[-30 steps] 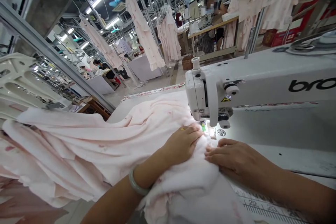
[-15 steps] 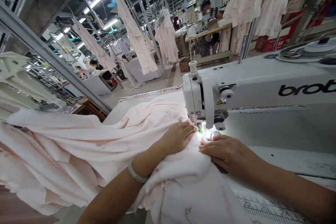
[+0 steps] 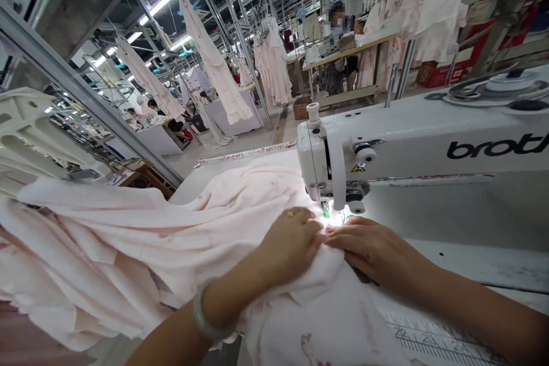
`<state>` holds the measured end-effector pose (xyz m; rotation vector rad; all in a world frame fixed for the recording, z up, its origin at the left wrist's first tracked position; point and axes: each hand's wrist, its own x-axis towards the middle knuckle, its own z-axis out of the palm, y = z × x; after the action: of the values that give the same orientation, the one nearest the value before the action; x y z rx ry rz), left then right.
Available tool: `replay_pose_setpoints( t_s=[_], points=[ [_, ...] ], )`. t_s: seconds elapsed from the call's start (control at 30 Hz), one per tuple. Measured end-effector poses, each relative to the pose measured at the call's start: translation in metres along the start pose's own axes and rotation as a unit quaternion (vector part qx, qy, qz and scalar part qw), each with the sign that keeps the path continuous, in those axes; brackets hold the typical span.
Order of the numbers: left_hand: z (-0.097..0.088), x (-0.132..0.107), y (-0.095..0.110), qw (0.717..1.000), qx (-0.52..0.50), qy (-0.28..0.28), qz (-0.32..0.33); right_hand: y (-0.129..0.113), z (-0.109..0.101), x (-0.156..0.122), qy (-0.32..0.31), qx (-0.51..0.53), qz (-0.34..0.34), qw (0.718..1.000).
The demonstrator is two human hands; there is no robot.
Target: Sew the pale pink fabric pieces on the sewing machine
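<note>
A large pale pink garment (image 3: 171,229) lies bunched over the table and runs under the needle of a white sewing machine (image 3: 412,137). My left hand (image 3: 291,243) rests on the cloth just left of the needle, fingers curled down onto it; a pale bangle sits on that wrist. My right hand (image 3: 369,249) lies flat on the fabric right in front of the presser foot (image 3: 328,211), fingers stretched toward my left hand and nearly touching it. A small lamp lights the needle area.
A ruler strip (image 3: 437,343) is printed along the white table's near edge. Pink garments (image 3: 214,68) hang from overhead rails. A person (image 3: 338,28) sits at a far sewing table. A white plastic rack (image 3: 30,137) stands at left.
My left hand has slid back a little from the needle and my right hand has moved up close to it; the cloth has bunched more toward me.
</note>
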<state>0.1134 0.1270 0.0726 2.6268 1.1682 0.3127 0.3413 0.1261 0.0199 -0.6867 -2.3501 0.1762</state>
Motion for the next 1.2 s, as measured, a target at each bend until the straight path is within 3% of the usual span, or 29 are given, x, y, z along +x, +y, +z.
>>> replay_pose_setpoints(
  t_s=[0.13,0.2,0.3,0.43,0.5,0.6,0.7,0.83,0.97,1.07,1.13,1.2],
  points=[
    [0.021,-0.037,0.03,0.996,-0.064,0.063,-0.026,-0.002,-0.002,-0.002,0.023,-0.006,0.001,1.0],
    [0.036,-0.046,0.028,0.993,-0.065,0.101,-0.014,-0.004,-0.003,-0.002,0.022,-0.015,0.008,1.0],
    [0.047,-0.044,0.007,0.99,-0.067,0.122,0.021,-0.006,-0.002,-0.001,0.011,-0.023,-0.003,1.0],
    [0.032,-0.028,-0.028,0.985,-0.145,0.069,0.062,-0.004,0.007,-0.004,-0.015,-0.044,-0.062,0.997],
    [0.016,-0.021,-0.038,0.977,-0.208,0.049,0.024,-0.001,0.012,-0.008,-0.03,-0.063,-0.105,0.992],
    [-0.009,-0.013,-0.036,0.961,-0.268,0.033,-0.053,0.005,0.012,-0.01,-0.06,-0.084,-0.146,0.984],
    [-0.024,-0.009,-0.018,0.968,-0.246,0.019,-0.047,0.01,0.003,-0.004,-0.099,-0.075,-0.157,0.98],
    [-0.015,-0.001,-0.002,0.981,-0.188,0.006,-0.039,0.01,-0.016,0.006,-0.148,-0.026,-0.124,0.981],
    [0.007,0.004,-0.009,0.964,-0.231,0.068,-0.112,-0.001,-0.026,0.002,-0.204,0.054,-0.045,0.976],
    [0.016,0.003,-0.012,0.946,-0.267,0.1,-0.155,-0.008,-0.026,-0.004,-0.223,0.072,-0.03,0.972],
    [0.018,0.0,-0.011,0.946,-0.257,0.109,-0.167,-0.009,-0.025,-0.006,-0.227,0.073,-0.026,0.971],
    [0.021,-0.003,-0.009,0.959,-0.216,0.124,-0.138,-0.007,-0.024,-0.005,-0.228,0.077,-0.022,0.97]
  ],
)
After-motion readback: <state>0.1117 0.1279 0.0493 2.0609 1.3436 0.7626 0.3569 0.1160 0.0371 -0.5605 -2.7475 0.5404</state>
